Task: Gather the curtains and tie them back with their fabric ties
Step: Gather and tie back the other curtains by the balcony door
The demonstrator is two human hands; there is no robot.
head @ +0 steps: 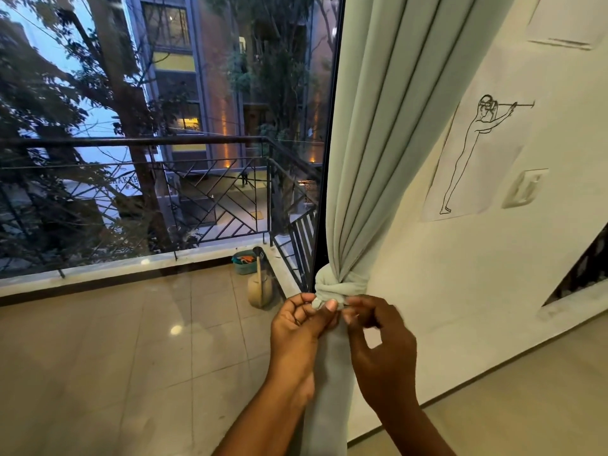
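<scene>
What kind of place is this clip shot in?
Probably an upper-floor flat: a pale curtain beside a large window, a railed balcony facing other buildings, and a line drawing on the wall.

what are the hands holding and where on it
Both the left hand and right hand pinch the fabric tie at its lower edge, where it wraps the gathered curtain.

There is one view only, worn on the person's head, looking forward and steeply down. It sits close above the hands, facing the window glass (164, 159) at left and the wall (460, 274) at right.
</scene>
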